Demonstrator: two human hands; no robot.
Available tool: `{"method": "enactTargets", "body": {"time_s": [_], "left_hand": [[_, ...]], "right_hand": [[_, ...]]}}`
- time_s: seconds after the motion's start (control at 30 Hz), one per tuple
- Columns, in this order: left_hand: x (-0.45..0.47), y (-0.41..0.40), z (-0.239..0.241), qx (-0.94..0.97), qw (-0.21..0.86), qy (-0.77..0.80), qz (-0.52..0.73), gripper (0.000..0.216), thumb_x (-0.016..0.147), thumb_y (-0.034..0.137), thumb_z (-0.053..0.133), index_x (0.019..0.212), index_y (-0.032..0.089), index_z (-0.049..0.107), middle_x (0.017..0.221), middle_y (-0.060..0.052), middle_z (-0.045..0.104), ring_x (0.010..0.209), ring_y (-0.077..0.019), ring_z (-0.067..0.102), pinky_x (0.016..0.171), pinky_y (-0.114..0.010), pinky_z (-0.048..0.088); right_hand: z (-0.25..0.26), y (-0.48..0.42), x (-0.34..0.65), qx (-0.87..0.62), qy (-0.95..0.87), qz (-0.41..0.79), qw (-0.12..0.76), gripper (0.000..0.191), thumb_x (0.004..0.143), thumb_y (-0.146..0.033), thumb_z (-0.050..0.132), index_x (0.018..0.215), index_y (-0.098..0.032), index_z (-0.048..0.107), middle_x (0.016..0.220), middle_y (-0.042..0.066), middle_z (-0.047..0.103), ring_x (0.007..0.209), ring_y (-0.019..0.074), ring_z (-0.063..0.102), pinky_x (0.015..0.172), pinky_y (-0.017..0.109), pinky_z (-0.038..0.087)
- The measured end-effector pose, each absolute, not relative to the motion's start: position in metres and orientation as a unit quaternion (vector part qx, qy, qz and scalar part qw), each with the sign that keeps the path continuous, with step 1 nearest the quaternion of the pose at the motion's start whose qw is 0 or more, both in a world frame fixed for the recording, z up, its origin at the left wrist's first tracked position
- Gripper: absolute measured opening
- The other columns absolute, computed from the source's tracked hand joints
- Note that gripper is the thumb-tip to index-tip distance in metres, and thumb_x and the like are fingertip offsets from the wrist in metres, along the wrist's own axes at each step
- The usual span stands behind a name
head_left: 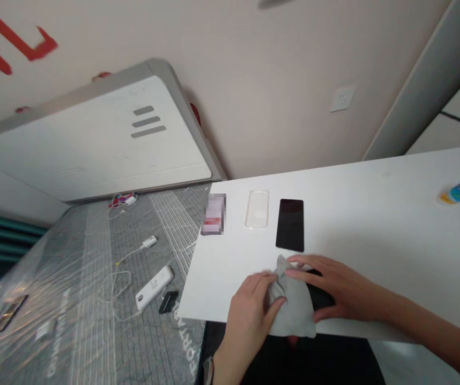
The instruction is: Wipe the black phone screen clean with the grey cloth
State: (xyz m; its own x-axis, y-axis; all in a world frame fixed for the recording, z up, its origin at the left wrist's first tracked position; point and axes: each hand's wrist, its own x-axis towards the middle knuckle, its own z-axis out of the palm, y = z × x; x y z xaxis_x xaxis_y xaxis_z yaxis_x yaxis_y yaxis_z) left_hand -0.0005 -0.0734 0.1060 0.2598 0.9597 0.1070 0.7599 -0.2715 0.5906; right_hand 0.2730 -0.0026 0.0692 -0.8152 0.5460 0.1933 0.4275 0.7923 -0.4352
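Head view: cloth [291,305], clear phone case [257,208]

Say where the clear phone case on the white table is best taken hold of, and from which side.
Probably by its two long edges, pinched from above: the clear phone case lies flat on the white table, its long sides stand free, with the black phone beside it but apart.
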Motion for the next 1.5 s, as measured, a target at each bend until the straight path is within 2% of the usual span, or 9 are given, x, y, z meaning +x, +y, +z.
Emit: {"method": "enactTargets", "body": {"time_s": [0.2, 0.33, 0.5, 0.67, 0.87, 1.03, 1.2, 1.37, 1.5], "left_hand": [[-0.009, -0.071, 0.107, 0.741, 0.236, 0.581, 0.240, 0.007, 0.098, 0.019, 0.073, 0.104, 0.023, 0.073, 0.099, -0.001, 0.080, 0.090, -0.0186, 0.076, 0.083, -0.031, 0.064], [0.006, -0.076, 0.111, 0.758, 0.193, 0.590, 0.200, 0.057, 0.083, 0.035, 0.092, 0.133, 0.026, 0.066, 0.124, -0.007, 0.075, 0.108, -0.0287, 0.075, 0.088, -0.043, 0.066], [-0.019, -0.069, 0.111, 0.765, 0.118, 0.596, 0.212, 0.026, 0.095, 0.008, 0.066, 0.113, 0.027, 0.069, 0.101, 0.003, 0.078, 0.088, -0.0162, 0.077, 0.078, -0.026, 0.065], [-0.050, -0.081, 0.126, 0.720, -0.019, 0.648, 0.248, 0.034, 0.103, 0.006, 0.053, 0.129, 0.021, 0.068, 0.117, -0.010, 0.076, 0.107, -0.0215, 0.075, 0.094, -0.035, 0.063], [-0.003, -0.093, 0.118, 0.872, 0.132, 0.433, 0.189, 0.032, 0.112, 0.024, 0.048, 0.138, 0.015, 0.065, 0.125, -0.010, 0.076, 0.121, -0.0209, 0.071, 0.106, -0.033, 0.061], [0.003, -0.069, 0.094, 0.906, 0.096, 0.407, 0.066, 0.085, 0.100, 0.075, 0.047, 0.160, 0.015, 0.047, 0.161, -0.013, 0.056, 0.154, -0.0289, 0.047, 0.125, -0.043, 0.046], [-0.014, -0.072, 0.088, 0.942, 0.000, 0.336, -0.023, 0.091, 0.104, 0.077, 0.035, 0.171, 0.017, 0.024, 0.182, -0.007, 0.020, 0.170, -0.0262, 0.010, 0.138, -0.040, 0.012], [-0.042, -0.102, 0.090, 0.942, -0.046, 0.328, -0.058, 0.098, 0.102, 0.080, 0.033, 0.171, 0.012, 0.024, 0.179, -0.009, 0.026, 0.169, -0.0287, 0.011, 0.137, -0.044, 0.004], [-0.019, -0.100, 0.095, 0.946, -0.031, 0.317, -0.061, 0.076, 0.112, 0.062, 0.033, 0.171, 0.015, 0.025, 0.180, -0.001, 0.026, 0.169, -0.0229, 0.015, 0.138, -0.038, 0.005]], "right_hand": [[0.062, 0.019, 0.265, -0.131, -0.957, 0.186, 0.179, 0.063, 0.095, -0.066, 0.072, 0.142, -0.024, 0.067, 0.154, 0.020, 0.058, 0.135, 0.0355, 0.062, 0.105, 0.053, 0.057], [0.056, 0.025, 0.262, -0.094, -0.965, 0.163, 0.184, 0.058, 0.096, -0.064, 0.071, 0.136, -0.022, 0.067, 0.154, 0.019, 0.059, 0.133, 0.0340, 0.062, 0.103, 0.050, 0.058], [0.061, 0.026, 0.261, -0.086, -0.963, 0.163, 0.196, 0.053, 0.097, -0.064, 0.069, 0.131, -0.022, 0.069, 0.152, 0.018, 0.060, 0.130, 0.0317, 0.063, 0.099, 0.046, 0.059], [0.070, 0.025, 0.262, -0.090, -0.962, 0.172, 0.194, 0.048, 0.097, -0.063, 0.069, 0.120, -0.020, 0.072, 0.152, 0.017, 0.062, 0.124, 0.0322, 0.066, 0.098, 0.046, 0.059], [0.066, 0.019, 0.266, -0.138, -0.958, 0.170, 0.186, 0.090, 0.095, -0.070, 0.070, 0.159, -0.011, 0.046, 0.163, 0.015, 0.054, 0.139, 0.0282, 0.059, 0.111, 0.041, 0.053], [0.066, 0.013, 0.264, -0.174, -0.957, 0.137, 0.187, 0.119, 0.091, -0.078, 0.068, 0.170, -0.003, 0.020, 0.158, 0.018, 0.058, 0.127, 0.0307, 0.065, 0.106, 0.042, 0.055], [0.065, 0.010, 0.268, -0.208, -0.943, 0.163, 0.203, 0.110, 0.093, -0.068, 0.074, 0.171, -0.009, 0.023, 0.159, 0.019, 0.056, 0.136, 0.0326, 0.061, 0.109, 0.044, 0.054], [0.064, 0.022, 0.277, -0.176, -0.927, 0.279, 0.179, 0.105, 0.090, -0.065, 0.079, 0.170, -0.018, 0.031, 0.156, 0.016, 0.061, 0.139, 0.0323, 0.059, 0.118, 0.048, 0.047], [0.060, 0.029, 0.279, -0.158, -0.912, 0.342, 0.161, 0.104, 0.088, -0.058, 0.083, 0.170, -0.018, 0.032, 0.161, 0.017, 0.055, 0.142, 0.0322, 0.057, 0.121, 0.047, 0.045]]}}
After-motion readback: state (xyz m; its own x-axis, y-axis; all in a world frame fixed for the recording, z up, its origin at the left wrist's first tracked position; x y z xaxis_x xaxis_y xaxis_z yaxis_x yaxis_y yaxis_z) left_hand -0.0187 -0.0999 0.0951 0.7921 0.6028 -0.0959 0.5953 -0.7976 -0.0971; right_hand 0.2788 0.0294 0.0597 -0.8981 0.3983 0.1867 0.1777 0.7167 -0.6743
